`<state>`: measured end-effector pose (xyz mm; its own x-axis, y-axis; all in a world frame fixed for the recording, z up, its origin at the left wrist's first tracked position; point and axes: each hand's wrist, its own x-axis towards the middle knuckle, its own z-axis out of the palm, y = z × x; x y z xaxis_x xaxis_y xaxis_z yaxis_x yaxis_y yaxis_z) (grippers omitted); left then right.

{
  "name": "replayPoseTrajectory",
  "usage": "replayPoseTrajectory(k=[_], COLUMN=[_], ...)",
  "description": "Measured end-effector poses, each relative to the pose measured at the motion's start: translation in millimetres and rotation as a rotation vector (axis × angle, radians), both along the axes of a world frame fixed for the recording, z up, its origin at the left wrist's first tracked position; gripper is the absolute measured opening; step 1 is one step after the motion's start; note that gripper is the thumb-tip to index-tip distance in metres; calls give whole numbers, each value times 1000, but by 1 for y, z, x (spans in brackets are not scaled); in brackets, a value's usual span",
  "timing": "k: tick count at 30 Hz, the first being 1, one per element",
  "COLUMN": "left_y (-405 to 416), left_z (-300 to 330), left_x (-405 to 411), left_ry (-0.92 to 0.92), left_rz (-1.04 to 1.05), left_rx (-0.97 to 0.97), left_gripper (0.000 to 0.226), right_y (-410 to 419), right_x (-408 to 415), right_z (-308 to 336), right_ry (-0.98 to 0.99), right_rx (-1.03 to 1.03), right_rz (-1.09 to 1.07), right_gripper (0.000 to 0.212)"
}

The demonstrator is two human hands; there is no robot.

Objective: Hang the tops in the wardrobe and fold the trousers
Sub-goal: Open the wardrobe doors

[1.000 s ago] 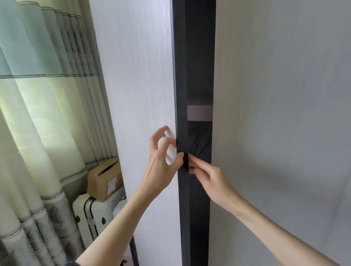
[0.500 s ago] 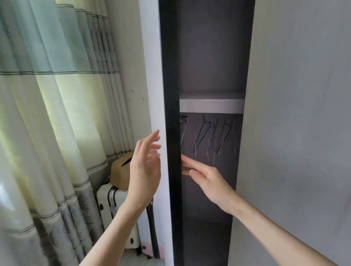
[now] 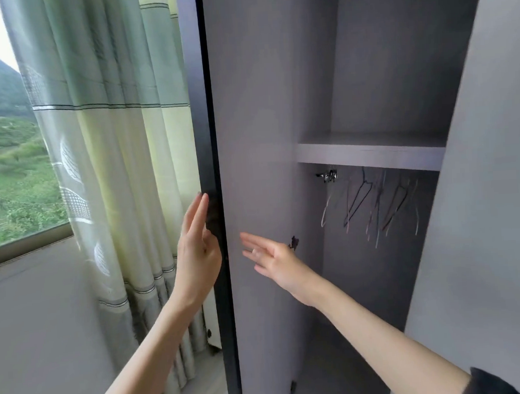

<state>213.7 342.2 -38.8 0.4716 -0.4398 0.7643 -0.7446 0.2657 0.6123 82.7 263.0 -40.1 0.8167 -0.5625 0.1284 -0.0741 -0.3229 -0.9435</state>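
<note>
Plainly the wardrobe (image 3: 383, 98) is only being opened at this point: its left door (image 3: 255, 136) stands swung wide, edge-on to the camera, and the compartment behind it shows bare grey walls. A shelf (image 3: 369, 155) crosses that compartment, and just beneath the shelf a row of thin wire hangers (image 3: 372, 208) hangs unused. The left hand (image 3: 197, 255) lies flat against the outer side of the door's dark edge, fingers straight and gripping nothing. The right hand (image 3: 271, 258) reaches across the door's inner face, fingers spread loose, likewise holding nothing. No tops or trousers appear anywhere; they must lie out of sight. By my reckoning nothing has been hung or folded yet. The next move calls for letting go of the door, fetching a top, and taking a hanger from under the shelf.
</note>
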Motion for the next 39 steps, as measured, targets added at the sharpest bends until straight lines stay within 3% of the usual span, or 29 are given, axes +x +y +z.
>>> replayPoseTrajectory(k=[5,9,13,17,21,30,32,39], left_y=[-11,-65,-137,-217,-289,-366,-368,-346], left_z=[7,4,-8,-8,5,52,55,57], left_x=[-19,-59,-109,-158,-206,-267,-270,-257], left_ry=[-147,-149,-97,-65,23,215,260,491], left_rz=[28,-68,-211,-367,-576,-778,-894,-1018], left_rx=[-151,-42,149,262,397,379,340,371], left_gripper=[47,44,46,44,43,60,61,61], right_y=[-30,-85,-154,-220,-269,-296,-294,-257], right_x=[-27,-90,-168,-234,-285,-313,-315,-312], right_z=[-1,1,-2,3,10,0,4,15], right_ry=[31,46,233,625,712,751,740,756], right_rx=[-85,-216,-544,-927,-1151,-1250,-1235,-1046], right_rz=[-99,-309,-583,-787,-927,-924,-899,-886], right_gripper=[41,42,48,59,72,74,74,67])
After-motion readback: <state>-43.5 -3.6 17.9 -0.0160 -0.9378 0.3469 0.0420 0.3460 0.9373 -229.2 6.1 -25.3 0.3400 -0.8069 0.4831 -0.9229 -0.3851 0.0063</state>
